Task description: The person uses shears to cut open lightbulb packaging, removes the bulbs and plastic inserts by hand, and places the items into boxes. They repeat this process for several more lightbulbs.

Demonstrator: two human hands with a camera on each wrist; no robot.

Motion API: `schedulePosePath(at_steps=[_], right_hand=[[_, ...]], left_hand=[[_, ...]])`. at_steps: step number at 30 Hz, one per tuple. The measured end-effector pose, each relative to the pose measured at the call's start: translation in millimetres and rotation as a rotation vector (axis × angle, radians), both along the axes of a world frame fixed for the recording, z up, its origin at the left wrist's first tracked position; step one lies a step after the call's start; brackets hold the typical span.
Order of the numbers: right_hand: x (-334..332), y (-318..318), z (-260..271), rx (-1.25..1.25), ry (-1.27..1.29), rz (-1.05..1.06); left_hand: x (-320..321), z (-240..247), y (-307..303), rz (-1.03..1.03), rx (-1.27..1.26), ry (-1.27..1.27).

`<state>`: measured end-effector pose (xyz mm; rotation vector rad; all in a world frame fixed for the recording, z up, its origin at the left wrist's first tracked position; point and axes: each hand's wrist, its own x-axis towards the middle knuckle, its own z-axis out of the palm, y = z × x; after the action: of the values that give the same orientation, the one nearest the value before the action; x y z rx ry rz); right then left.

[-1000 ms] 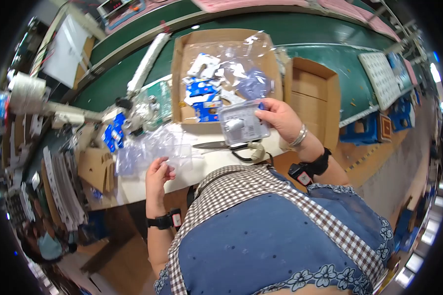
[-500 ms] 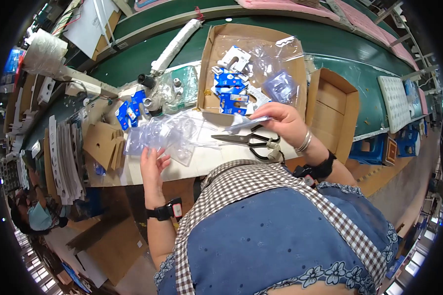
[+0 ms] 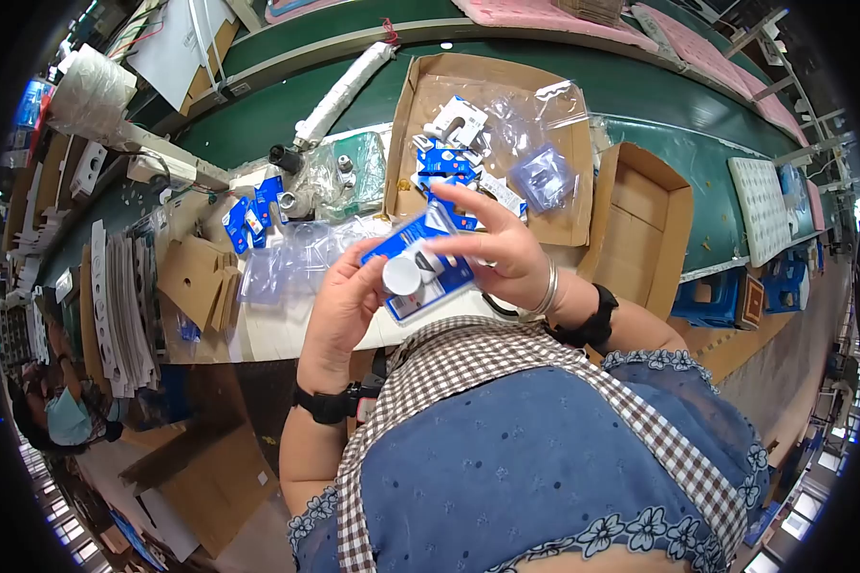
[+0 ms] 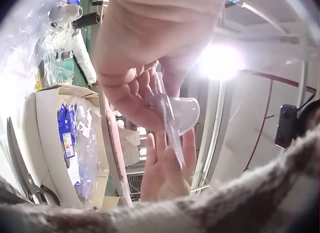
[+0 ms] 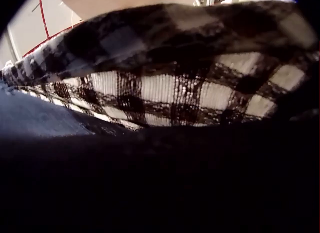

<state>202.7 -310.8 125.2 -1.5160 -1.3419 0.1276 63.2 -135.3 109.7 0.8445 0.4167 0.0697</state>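
A clear blister pack with a blue printed card and a round white dome is held tilted in front of the apron. My left hand pinches its left edge between thumb and fingers. My right hand grips the other side, one finger across the face and another raised off it. Seen edge-on in the left wrist view, the pack has its dome standing out to the right, with the right hand at its lower end. The right wrist view shows mostly checked apron cloth, no hand.
Behind the hands stands a cardboard box of blue cards and clear plastic. Another cardboard box is to its right. Clear blister shells lie left on the white table, near blue cards. Scissors lie close by.
The right hand has brought the pack left and turned its blue card face into view. The left hand has risen from near the clear shells and taken hold of the pack's edge.
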Motion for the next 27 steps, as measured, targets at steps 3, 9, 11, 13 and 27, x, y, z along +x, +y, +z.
schedulePosePath(at_steps=[3,9,11,13,27], right_hand=[[-4,-1,-6,-0.068,0.374,-0.028],[-4,-11,-9,-0.135,1.244,0.195],[-5,-10,-15,-0.105,1.263,0.203],[-6,-8,-17,-0.091,1.170,0.190],[-4,-9,-24,-0.128,1.203,0.089]], left_hand=[[-3,-11,6,0.014,0.083,-0.033],[-1,-10,2,0.075,0.103,0.011],[0,-10,1,0.078,0.099,0.015],[0,-11,1,0.107,0.125,0.035],[-3,-3,-1,0.037,0.155,-0.001]])
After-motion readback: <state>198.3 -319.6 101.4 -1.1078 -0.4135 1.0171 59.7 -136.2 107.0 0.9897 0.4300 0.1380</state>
